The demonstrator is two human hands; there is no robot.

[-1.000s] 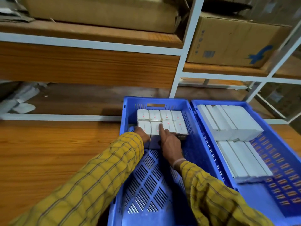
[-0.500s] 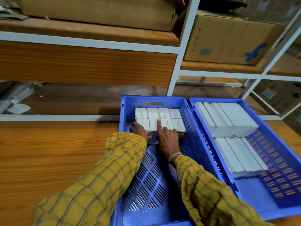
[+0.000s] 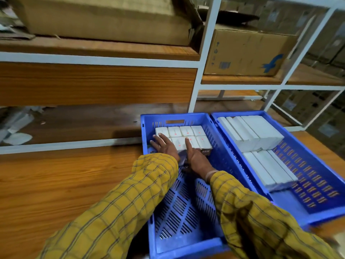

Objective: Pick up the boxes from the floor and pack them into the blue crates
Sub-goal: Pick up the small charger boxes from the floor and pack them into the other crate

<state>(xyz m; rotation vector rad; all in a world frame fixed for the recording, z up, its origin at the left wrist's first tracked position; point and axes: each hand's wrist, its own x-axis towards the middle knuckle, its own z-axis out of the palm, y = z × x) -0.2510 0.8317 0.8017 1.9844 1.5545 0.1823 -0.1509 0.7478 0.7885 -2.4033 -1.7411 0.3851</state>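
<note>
1. Below me, in the single head view, two blue crates sit side by side on a wooden floor in front of metal shelving that carries brown cardboard cartons.
2. Inside the left crate (image 3: 220, 146), small white boxes (image 3: 183, 136) stand in two tight rows against the far wall; the near part of its slotted floor is bare.
3. Over in the right crate (image 3: 317, 176), longer white boxes (image 3: 257, 133) lie in two groups, far and near.
4. Resting flat on the near row's left end, my left hand (image 3: 165, 146) has its fingers spread and closes on nothing.
5. Beside it, my right hand (image 3: 196, 157) lays its index finger on top of that row, with the palm at the row's front face; I cannot tell whether its hidden fingers grip anything.
6. Judging by their look, the small boxes are light, stiff card with smooth, slightly slippery faces, and would crush at the corners.
7. Holding one by two opposite side faces seems best.
</note>
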